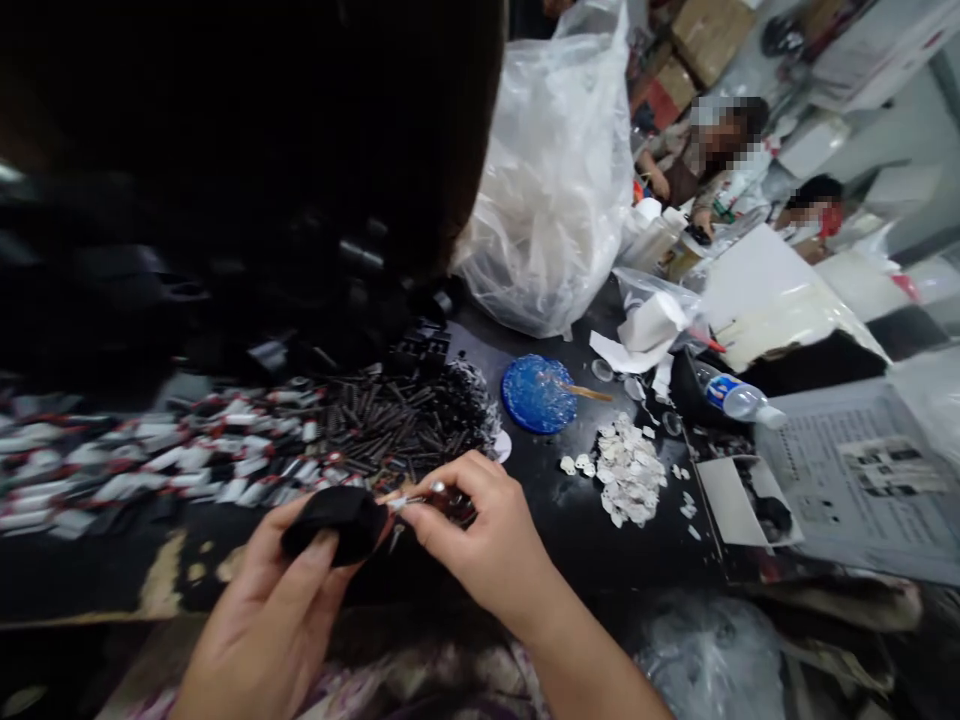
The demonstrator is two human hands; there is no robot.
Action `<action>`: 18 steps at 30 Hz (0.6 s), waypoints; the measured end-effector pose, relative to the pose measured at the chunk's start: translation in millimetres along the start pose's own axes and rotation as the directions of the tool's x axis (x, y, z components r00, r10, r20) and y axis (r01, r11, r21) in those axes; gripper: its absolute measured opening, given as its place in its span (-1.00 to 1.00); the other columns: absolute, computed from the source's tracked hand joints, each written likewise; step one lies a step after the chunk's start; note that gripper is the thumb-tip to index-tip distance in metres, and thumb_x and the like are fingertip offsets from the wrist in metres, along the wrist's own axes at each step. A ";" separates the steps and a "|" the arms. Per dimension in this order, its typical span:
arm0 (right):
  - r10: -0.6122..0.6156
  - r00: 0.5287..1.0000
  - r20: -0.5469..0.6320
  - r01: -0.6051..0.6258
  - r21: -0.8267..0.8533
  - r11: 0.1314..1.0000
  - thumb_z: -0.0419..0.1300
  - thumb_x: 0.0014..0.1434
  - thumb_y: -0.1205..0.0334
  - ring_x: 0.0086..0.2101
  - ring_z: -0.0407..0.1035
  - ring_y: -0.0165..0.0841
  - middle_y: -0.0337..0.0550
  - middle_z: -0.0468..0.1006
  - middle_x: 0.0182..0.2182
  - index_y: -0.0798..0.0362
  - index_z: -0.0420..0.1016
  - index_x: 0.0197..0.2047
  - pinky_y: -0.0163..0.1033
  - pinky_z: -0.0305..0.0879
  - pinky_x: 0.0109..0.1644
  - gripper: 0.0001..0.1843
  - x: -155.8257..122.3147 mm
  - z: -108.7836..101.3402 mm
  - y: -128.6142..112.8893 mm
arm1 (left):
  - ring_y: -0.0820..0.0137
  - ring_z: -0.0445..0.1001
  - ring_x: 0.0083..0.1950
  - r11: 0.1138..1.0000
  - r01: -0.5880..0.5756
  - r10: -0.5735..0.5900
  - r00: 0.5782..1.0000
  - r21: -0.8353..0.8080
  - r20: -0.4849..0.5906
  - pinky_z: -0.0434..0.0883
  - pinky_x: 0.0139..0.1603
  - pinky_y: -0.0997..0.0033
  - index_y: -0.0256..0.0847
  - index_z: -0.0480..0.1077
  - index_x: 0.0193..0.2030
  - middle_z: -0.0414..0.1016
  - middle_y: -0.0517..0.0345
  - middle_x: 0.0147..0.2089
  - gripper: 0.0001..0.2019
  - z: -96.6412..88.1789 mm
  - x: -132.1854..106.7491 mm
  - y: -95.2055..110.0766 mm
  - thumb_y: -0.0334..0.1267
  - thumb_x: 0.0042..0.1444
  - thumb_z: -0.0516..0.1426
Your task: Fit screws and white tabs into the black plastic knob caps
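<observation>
Starting close, at the near edge of a scuffed black tabletop, showing pale chips along the front. Gripping a soft, matte black cloth pad in the left hand, wrapping it with thumb and curled fingers. Pinching a slim dark-red tube with a silvery tip in the right hand, clamping thumb and forefinger tight on it and holding that tip against the pad, just above the table's near edge.

Looking outward now: passing one loose heap of dark metal pins just beyond the hands, then to the left a blurred band of white-and-red tubes, far too many for counting. Reaching one round, glossy blue plastic lid with one wooden stick lying across its edge, and near it one pile of small white flakes. Farther right, spotting one clear plastic bottle lying on its side and one printed paper sheet.

Beyond, taking in one big crinkly clear plastic bag. Ending in a cluttered workroom, catching two people seated far back near brown cardboard boxes.
</observation>
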State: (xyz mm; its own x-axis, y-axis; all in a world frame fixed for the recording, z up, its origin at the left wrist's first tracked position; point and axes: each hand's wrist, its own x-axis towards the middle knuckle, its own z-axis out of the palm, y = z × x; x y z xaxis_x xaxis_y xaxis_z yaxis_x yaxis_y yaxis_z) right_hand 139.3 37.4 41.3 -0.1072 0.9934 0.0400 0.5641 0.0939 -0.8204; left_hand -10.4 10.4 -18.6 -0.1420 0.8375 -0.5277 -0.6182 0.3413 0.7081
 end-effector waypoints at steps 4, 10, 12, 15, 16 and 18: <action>-0.064 0.997 0.047 0.072 -0.194 0.978 0.33 0.12 0.29 -0.32 0.42 -0.41 -0.33 0.56 -0.36 0.00 0.51 -0.34 -0.26 0.18 -0.12 -0.93 -10.0 -17.5 2.9 | 0.22 0.52 0.12 0.989 0.109 -0.117 0.990 0.105 0.082 0.49 0.05 0.53 0.20 0.52 -0.11 0.64 0.43 -0.05 -0.63 -1.1 5.1 -6.9 -0.07 -0.11 0.39; -0.028 0.938 -0.345 -0.131 -0.429 0.894 0.20 0.24 0.23 -0.34 0.37 -0.33 -0.24 0.53 -0.38 0.02 0.48 -0.30 -0.21 0.16 -0.16 -0.92 2.4 -75.9 43.3 | 0.28 0.62 -0.07 0.974 0.112 -0.150 0.970 0.197 0.194 0.54 -0.14 0.57 0.11 0.47 -0.03 0.65 0.29 -0.03 -0.59 5.0 6.0 -6.7 -0.03 -0.05 0.37; -0.047 0.925 -0.378 -0.177 -0.535 0.826 0.21 0.24 0.20 -0.36 0.37 -0.34 -0.23 0.53 -0.37 0.04 0.46 -0.32 -0.20 0.14 -0.14 -0.88 12.6 -91.4 62.0 | 0.26 0.64 -0.12 0.964 0.113 -0.165 0.965 0.240 0.206 0.55 -0.14 0.53 0.06 0.45 -0.02 0.65 0.25 -0.05 -0.56 5.7 7.1 -6.9 0.00 -0.05 0.37; -0.069 0.934 -0.350 -0.168 -0.603 0.780 0.22 0.24 0.20 -0.34 0.39 -0.34 -0.22 0.57 -0.30 0.04 0.46 -0.30 -0.19 0.10 -0.11 -0.90 24.2 -99.6 81.2 | 0.25 0.65 -0.16 0.957 0.121 -0.176 0.965 0.262 0.195 0.54 -0.15 0.53 -0.01 0.43 -0.02 0.64 0.23 -0.10 -0.49 7.8 8.5 -6.2 0.02 -0.11 0.39; -0.074 0.936 -0.345 -0.164 -0.612 0.774 0.22 0.24 0.21 -0.32 0.40 -0.34 -0.22 0.57 -0.29 0.03 0.47 -0.29 -0.19 0.09 -0.11 -0.90 26.8 -99.1 84.8 | 0.26 0.65 -0.18 0.958 0.125 -0.174 0.969 0.257 0.177 0.54 -0.16 0.53 -0.03 0.42 -0.02 0.64 0.24 -0.11 -0.46 9.3 8.5 -5.5 0.03 -0.14 0.40; -0.086 0.941 -0.328 -0.152 -0.635 0.758 0.22 0.24 0.22 -0.30 0.41 -0.32 -0.21 0.57 -0.29 0.04 0.47 -0.27 -0.19 0.06 -0.12 -0.92 30.2 -96.0 89.1 | 0.26 0.65 -0.23 0.960 0.133 -0.170 0.976 0.247 0.134 0.54 -0.18 0.53 -0.07 0.42 -0.02 0.63 0.25 -0.13 -0.38 13.1 7.8 -3.8 0.06 -0.24 0.43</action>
State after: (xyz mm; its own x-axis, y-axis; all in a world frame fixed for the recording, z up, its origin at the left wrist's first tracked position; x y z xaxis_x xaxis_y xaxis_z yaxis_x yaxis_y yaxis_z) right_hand 264.9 82.1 24.2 0.1196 0.9478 0.2955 0.9633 -0.0387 -0.2658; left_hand 1.0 21.2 -19.2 0.0698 0.8168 -0.5726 -0.4216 0.5444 0.7251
